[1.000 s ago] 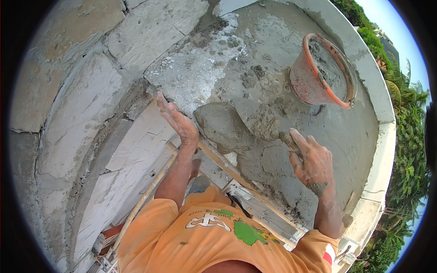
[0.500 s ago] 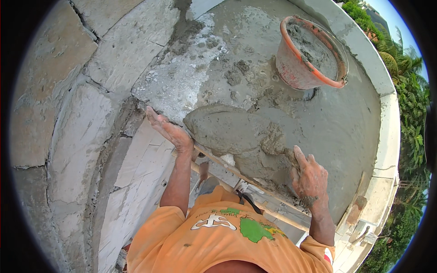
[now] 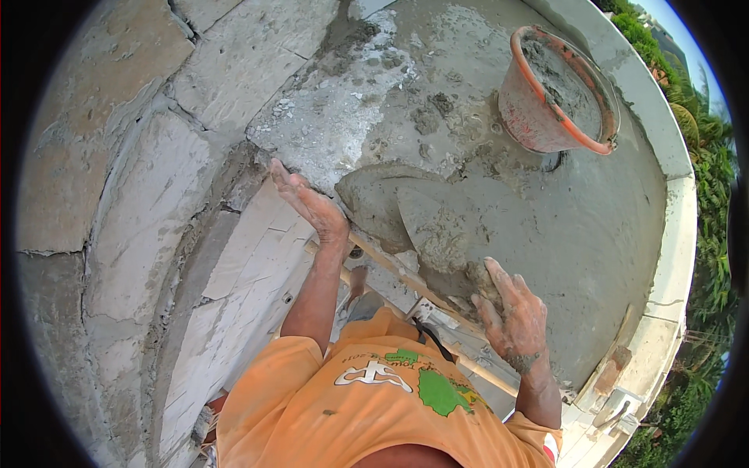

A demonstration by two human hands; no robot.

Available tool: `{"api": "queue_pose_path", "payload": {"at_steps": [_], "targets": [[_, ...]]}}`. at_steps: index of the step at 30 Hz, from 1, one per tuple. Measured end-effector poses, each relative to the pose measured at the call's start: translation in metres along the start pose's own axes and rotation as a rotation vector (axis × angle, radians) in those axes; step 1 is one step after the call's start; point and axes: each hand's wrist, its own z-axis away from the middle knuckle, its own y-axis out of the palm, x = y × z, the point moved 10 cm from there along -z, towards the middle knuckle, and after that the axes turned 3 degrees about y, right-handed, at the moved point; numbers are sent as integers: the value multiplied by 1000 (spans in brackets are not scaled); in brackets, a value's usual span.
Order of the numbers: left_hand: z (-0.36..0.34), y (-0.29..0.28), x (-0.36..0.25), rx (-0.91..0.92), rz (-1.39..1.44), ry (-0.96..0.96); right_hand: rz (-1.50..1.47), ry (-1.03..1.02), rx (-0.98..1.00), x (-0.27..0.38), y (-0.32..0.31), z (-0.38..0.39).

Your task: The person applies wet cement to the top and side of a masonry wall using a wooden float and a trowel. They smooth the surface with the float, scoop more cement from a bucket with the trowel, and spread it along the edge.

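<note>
My right hand (image 3: 515, 312) grips what looks like a trowel (image 3: 441, 234), so caked in grey mortar that its outline is only partly visible. The tool lies against the wet mortar (image 3: 593, 234), beside the near edge. My left hand (image 3: 312, 204) rests at that edge with its fingers stretched out and holds nothing. A low ridge of mortar (image 3: 367, 195) lies just to the right of it. Farther back, an orange-rimmed bucket (image 3: 527, 109) with mortar inside stands on the wet surface.
A pale, curved concrete rim (image 3: 669, 234) bounds the mortar on the right, with greenery (image 3: 706, 203) beyond. Rough stone slabs (image 3: 140, 210) fill the left. Below the near edge are wooden poles (image 3: 460, 359) and a drop. Whitish, crumbly residue (image 3: 328, 132) covers part of the surface.
My right hand and the trowel have moved left along the near edge, and a straight blade edge now shows in the mortar. The whole view has shifted slightly; my left hand keeps its place.
</note>
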Motion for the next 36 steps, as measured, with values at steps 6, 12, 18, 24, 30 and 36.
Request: {"api": "queue_pose_path", "payload": {"at_steps": [6,12,18,24,30,36], "targets": [[3,3,2,4,13,51,177,-79,100,12,-5,-34],[3,3,5,67,59,-5,289,-106,248,5,1,-23],[5,4,10,41,107,-53,241,10,219,-24,-5,15],[3,3,9,34,133,-47,211,104,158,-53,-21,48],[2,-1,12,50,233,-70,-360,161,182,-50,10,47],[-4,-5,33,77,611,-154,-680,-1,352,28,78,27]]}}
